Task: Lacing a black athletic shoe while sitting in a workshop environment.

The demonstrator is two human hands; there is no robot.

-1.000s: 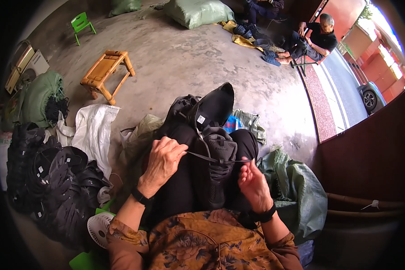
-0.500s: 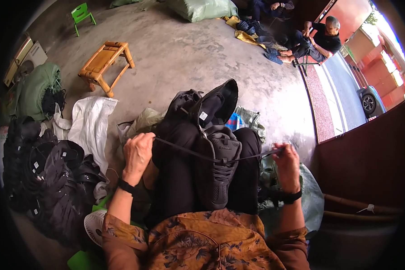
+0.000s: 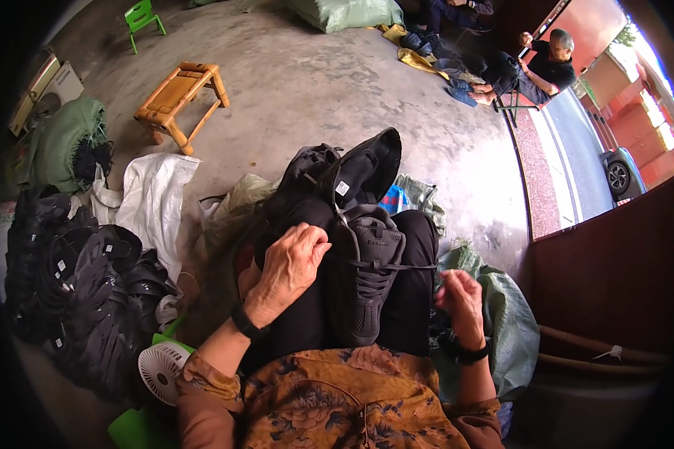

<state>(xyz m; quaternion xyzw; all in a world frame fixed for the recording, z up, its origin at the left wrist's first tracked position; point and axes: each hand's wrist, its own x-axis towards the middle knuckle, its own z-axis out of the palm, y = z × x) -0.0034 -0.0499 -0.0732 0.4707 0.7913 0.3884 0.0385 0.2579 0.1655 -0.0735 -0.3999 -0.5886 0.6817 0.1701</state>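
A black lace-up shoe (image 3: 368, 288) lies across my lap between my thighs, its toe pointing toward me and its tongue raised. A dark shoelace (image 3: 412, 266) stretches sideways over it, from near my left fingers to near my right hand. My left hand (image 3: 288, 266) is closed in a pinch just left of the shoe, at the lace. Right of the shoe, my right hand (image 3: 460, 299) has its fingers curled closed; what they hold, if anything, is hidden. Against the shoe's far end rests an open black piece (image 3: 363, 172) with a small white label inside.
Black shoes lie heaped (image 3: 90, 277) at my left, near a white fan (image 3: 161, 370). Ahead stand a bamboo stool (image 3: 180, 105) and a green chair (image 3: 144, 22). Sacks (image 3: 502, 322) flank my legs. Another person (image 3: 543, 67) sits at the far right by the doorway.
My left hand has come right and toward the shoe. My right hand has dropped lower and slightly left. The lace no longer spans as wide.
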